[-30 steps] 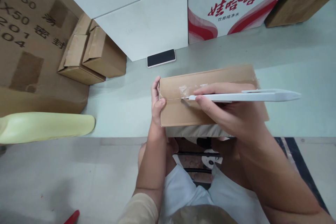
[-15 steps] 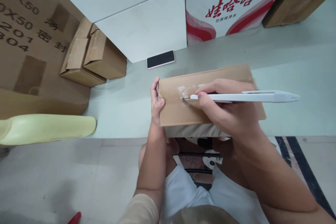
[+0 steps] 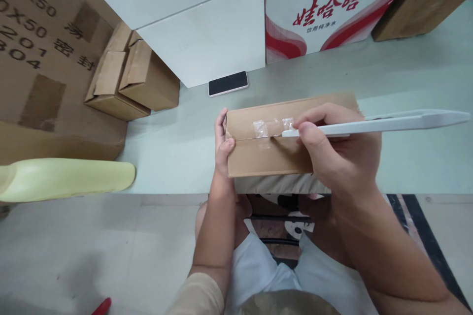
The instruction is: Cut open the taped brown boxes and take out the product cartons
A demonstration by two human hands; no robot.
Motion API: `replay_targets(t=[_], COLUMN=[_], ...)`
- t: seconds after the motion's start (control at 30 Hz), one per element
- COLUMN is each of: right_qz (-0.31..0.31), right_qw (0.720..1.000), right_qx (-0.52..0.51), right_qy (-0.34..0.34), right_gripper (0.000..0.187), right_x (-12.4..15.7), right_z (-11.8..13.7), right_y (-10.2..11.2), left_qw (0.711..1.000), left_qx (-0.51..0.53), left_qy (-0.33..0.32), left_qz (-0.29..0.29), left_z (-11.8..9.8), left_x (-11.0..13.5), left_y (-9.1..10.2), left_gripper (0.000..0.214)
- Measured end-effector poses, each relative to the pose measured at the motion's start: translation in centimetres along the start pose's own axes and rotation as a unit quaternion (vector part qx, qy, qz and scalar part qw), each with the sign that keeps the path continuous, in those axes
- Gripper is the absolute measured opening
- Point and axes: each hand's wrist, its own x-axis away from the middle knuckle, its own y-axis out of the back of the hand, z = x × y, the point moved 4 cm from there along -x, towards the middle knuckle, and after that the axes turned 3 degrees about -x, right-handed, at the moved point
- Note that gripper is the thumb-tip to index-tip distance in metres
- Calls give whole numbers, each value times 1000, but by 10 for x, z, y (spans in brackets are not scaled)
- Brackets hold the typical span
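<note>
A brown cardboard box [image 3: 266, 157] lies near the table's front edge, its top seam running lengthwise. Clear tape [image 3: 261, 129] with wrinkled patches crosses the seam. My left hand [image 3: 223, 145] grips the box's left end, thumb on top and fingers around the end face. Over the box's right half, my right hand [image 3: 343, 152] is closed around a white utility knife [image 3: 402, 121]. The knife's handle points right, and its front end is at the seam, just right of the wrinkled tape. The hand covers part of the box's right side.
Behind the box, a phone [image 3: 228, 83] lies before white cartons [image 3: 207, 34] and a red-and-white carton [image 3: 332, 15]. Small brown boxes [image 3: 151, 81] and a large carton [image 3: 40, 74] stand left. A pale yellow object [image 3: 70, 177] is at the table's left front.
My right hand and the utility knife have moved right along the seam, the knife's rear end rising. More of the tape now shows. My left hand keeps its hold on the box.
</note>
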Motion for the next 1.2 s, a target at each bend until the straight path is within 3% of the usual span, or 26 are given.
replay_targets(t=[0.27,0.5,0.93,1.2], right_qz=[-66,27,19,58], right_qw=[998,998,999,997], right_qx=[-14,1,23,47], right_qy=[-18,-55,-41,-7], right_gripper=[23,18,18,15], right_x=[7,0,0,-2], right_z=[-5,-4,1,3], right_y=[7,-4,-4,-9], left_qw=[1000,1000,1000,1000], left_qx=[5,-16,-12,-5], left_qy=[0,-5,-12,-1], left_qz=[1,-10,-5,-23], left_z=[0,0,1,0], left_x=[0,-1,-2,-2], left_y=[0,3,2,2], left_gripper=[70,75,74,75])
